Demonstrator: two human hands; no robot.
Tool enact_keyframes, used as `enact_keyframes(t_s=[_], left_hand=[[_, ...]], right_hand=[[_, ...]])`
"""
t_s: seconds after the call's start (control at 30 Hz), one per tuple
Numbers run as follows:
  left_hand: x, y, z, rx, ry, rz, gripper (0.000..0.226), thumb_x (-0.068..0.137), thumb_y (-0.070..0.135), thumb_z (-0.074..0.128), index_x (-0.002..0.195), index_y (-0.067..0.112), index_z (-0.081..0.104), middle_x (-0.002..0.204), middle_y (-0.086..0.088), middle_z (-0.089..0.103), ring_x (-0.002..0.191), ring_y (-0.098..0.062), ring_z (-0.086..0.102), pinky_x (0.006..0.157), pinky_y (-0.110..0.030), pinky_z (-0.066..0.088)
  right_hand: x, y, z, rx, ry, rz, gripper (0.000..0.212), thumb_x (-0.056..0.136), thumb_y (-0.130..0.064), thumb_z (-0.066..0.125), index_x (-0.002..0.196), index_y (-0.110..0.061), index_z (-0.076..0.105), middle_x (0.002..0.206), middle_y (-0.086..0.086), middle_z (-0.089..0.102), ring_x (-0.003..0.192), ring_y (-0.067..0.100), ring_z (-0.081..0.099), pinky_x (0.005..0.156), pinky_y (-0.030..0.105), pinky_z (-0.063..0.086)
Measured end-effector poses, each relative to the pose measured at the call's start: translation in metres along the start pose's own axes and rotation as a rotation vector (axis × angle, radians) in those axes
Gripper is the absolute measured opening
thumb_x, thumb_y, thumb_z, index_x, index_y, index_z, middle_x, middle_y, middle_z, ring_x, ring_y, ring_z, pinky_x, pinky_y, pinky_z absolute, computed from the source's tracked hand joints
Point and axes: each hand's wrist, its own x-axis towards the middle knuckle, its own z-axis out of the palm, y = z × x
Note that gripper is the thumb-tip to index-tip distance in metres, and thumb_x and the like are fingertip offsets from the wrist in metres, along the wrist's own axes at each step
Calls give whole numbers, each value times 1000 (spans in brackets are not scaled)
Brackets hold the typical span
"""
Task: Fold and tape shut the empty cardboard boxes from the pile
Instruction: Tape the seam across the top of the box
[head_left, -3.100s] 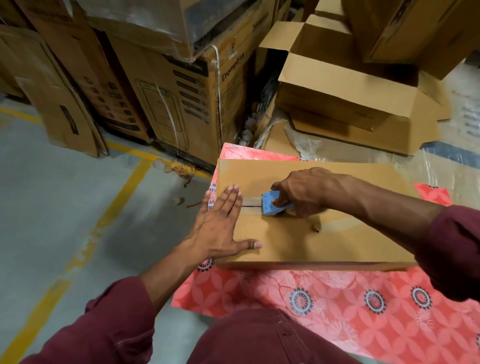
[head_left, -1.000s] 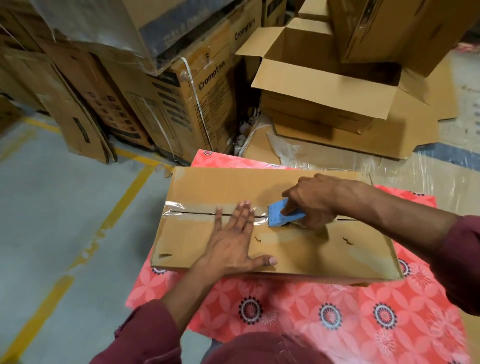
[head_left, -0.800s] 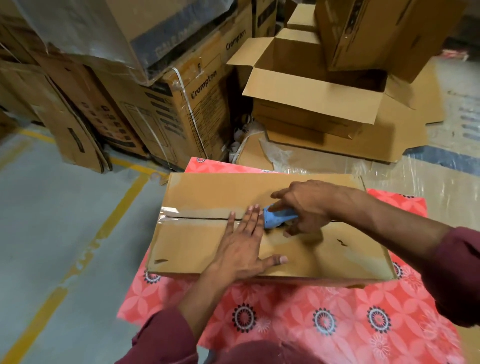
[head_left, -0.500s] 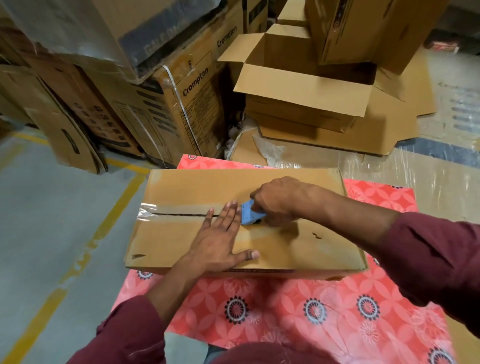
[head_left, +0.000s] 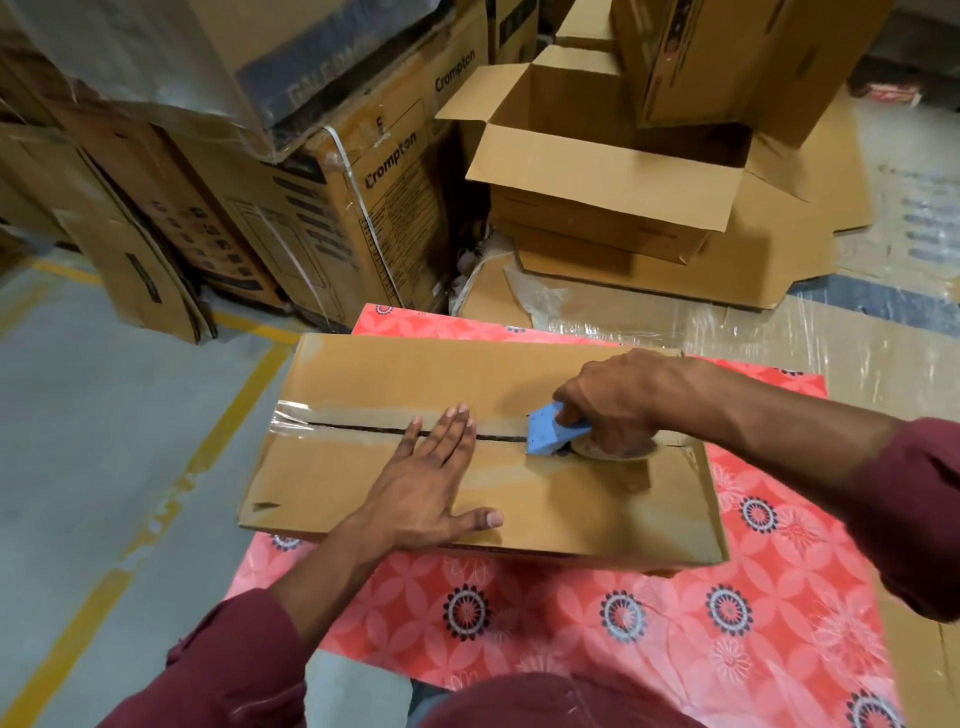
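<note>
A stack of printed cartons is standing at the far left, strapped with white bands and partly covered by plastic film, with flattened cardboard leaning against it. To the far right, an open empty box is sitting on flattened cardboard sheets, its flaps spreading outward, and another carton is resting tilted at its far right edge. A grey floor with yellow painted lines is running along the left side.

A red patterned cloth is lying on the floor near the person, and the cardboard box being sealed is lying flat on it, in the middle of the scene, with its left end hanging past the cloth's left edge. Its two top flaps are meeting in a dark seam running left to right. Clear tape is covering the left stretch of that seam, its end overhanging the box's left edge.

The left hand is lying flat and open on the box top, palm down, fingers reaching across the taped seam, gripping nothing. The right hand is wrapping closed around a blue tape dispenser, which is pressing on the seam toward the box's right end, just right of the left fingertips. Both arms are wearing maroon sleeves.
</note>
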Motion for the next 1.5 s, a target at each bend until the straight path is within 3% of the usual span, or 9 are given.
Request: enact_keyframes(t_s=[0.13, 0.37, 0.53, 0.7, 0.87, 1.03, 1.2, 1.4, 1.5], left_hand=[[0, 1, -1, -8, 4, 14, 124, 80, 100, 6, 163, 10, -16, 168, -5, -29, 156, -17, -28, 128, -53, -9], [40, 65, -19, 24, -70, 53, 134, 70, 104, -1, 165, 10, -10, 171, -8, -24, 157, -19, -26, 123, -63, -14], [65, 102, -15, -50, -61, 118, 130, 75, 102, 5, 165, 9, -10, 172, -8, -21, 158, -18, -24, 128, -52, -7], [24, 34, -6, 36, -34, 48, 124, 77, 100, -3, 165, 14, -9, 169, -2, -26, 158, -18, -22, 129, -45, -9], [-21, -37, -1, 49, -15, -116, 121, 82, 99, 12, 166, 12, 0, 171, -3, -16, 161, -24, -5, 127, -47, -7], [21, 36, -20, -1, -94, 13, 136, 66, 104, -7, 165, 11, -12, 167, -6, -32, 156, -20, -28, 125, -58, -14], [52, 108, -16, -32, -90, 111, 152, 57, 113, 23, 159, 12, -28, 166, -3, -38, 152, -15, -36, 122, -60, -19], [50, 103, -12, 74, -76, 114, 144, 64, 97, 39, 159, 13, -29, 162, -4, -43, 153, -17, -35, 124, -58, -17], [50, 103, -13, 69, -83, 108, 144, 64, 97, 39, 161, 13, -25, 163, -5, -43, 153, -17, -35, 124, -57, -16]], right_hand=[[-25, 36, 24, -66, -14, 19, 37, 76, -46, 64, 112, -37, 61, 108, -10, 70, 89, 26, 70, 69, 37, 59], [-41, 48, 39, 47, 86, -162, 47, 96, -51, 51, 141, -41, 56, 162, -20, 35, 126, 25, 58, 92, 34, 51], [-47, 46, 37, 86, 90, -140, 63, 75, -56, 32, 123, -32, 65, 157, -15, 43, 117, 29, 61, 84, 36, 52], [-37, 40, 45, 119, 101, -91, 51, 65, -59, 39, 104, -35, 61, 133, -7, 64, 103, 31, 66, 80, 41, 58], [-29, 42, 48, 153, 127, -72, 51, 69, -57, 54, 115, -38, 65, 123, -9, 68, 99, 28, 67, 75, 38, 57], [-33, 39, 41, 104, 139, -54, 48, 73, -48, 68, 120, -36, 62, 103, -4, 64, 93, 29, 65, 67, 33, 46], [-39, 32, 37, -4, 143, -11, 32, 85, -31, 71, 115, -26, 63, 93, 0, 59, 81, 29, 61, 63, 34, 45], [-49, 44, 34, 53, 36, 62, 55, 68, -22, 84, 119, -30, 66, 84, -10, 57, 78, 24, 65, 69, 41, 63], [-67, 54, 33, -5, 21, 55, 40, 71, -23, 79, 108, -28, 65, 78, -8, 54, 76, 27, 64, 66, 37, 61]])
